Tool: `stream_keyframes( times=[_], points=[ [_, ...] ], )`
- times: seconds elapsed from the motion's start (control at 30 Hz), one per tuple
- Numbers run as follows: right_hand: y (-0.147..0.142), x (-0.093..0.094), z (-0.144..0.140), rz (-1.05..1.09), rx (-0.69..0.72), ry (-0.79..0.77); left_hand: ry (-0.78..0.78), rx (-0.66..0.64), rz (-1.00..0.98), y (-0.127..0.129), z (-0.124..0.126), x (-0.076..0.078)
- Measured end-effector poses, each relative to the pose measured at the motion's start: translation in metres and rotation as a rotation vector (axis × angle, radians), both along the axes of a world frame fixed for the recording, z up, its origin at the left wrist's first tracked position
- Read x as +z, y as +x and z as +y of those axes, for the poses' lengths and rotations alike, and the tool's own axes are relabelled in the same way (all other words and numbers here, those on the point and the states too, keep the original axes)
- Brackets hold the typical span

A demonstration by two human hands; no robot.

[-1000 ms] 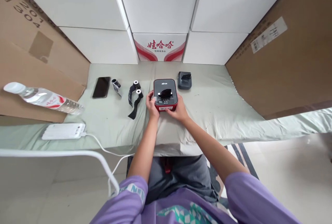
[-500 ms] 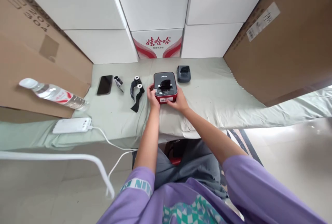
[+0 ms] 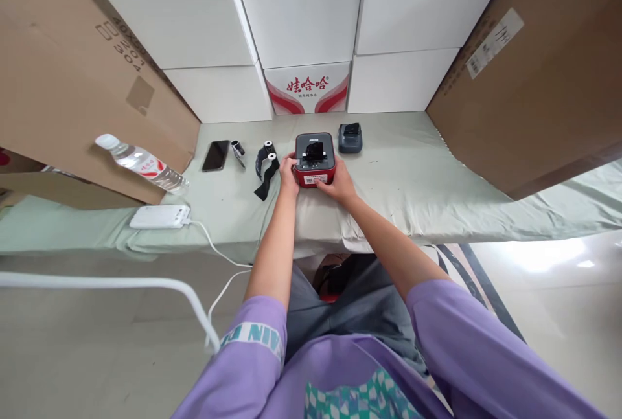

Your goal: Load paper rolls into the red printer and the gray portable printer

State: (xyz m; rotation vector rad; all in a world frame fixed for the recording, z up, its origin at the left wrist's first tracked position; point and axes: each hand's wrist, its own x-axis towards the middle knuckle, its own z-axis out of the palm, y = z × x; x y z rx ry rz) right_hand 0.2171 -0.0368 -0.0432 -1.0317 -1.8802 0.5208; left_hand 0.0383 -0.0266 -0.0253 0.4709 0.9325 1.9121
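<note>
red, dark-topped boxy plastic printer sits clamped between my left hand and right hand on the cloth-covered desk; two black ribbon rolls beside it.

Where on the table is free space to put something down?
The cloth right of the printer, out to the big carton, is bare. So is the patch between the power bank and the left hand. Crowded: the row from phone to rolls.

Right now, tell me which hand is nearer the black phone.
Left. The left hand grips the left side of the red printer, the side facing the black phone. The right hand holds the printer's near right corner, farther from the phone.
</note>
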Motion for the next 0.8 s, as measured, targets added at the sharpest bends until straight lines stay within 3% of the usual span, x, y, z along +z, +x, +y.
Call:
stream_keyframes(
  times=[0.8],
  points=[
    [0.000, -0.006, 0.007, 0.014, 0.008, 0.013, -0.039, -0.052, 0.101, -0.009, 0.000, 0.011]
  ],
)
